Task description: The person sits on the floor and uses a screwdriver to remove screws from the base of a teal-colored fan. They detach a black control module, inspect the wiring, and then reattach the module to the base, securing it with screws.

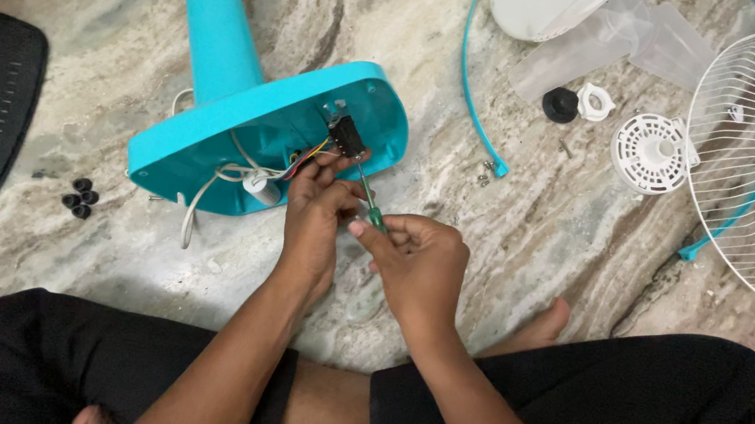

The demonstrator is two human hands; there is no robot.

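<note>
Turquoise fan base [245,131] lies tipped on the marble floor [535,239], underside open. The right hand [419,264] is clamped on a green-handled screwdriver [369,203], tip at the black switch block [346,135]; the left hand [316,210] pinches the shaft near the coloured wires [308,155]. A slip of the tip could nick those wires — or a fingertip.
</note>
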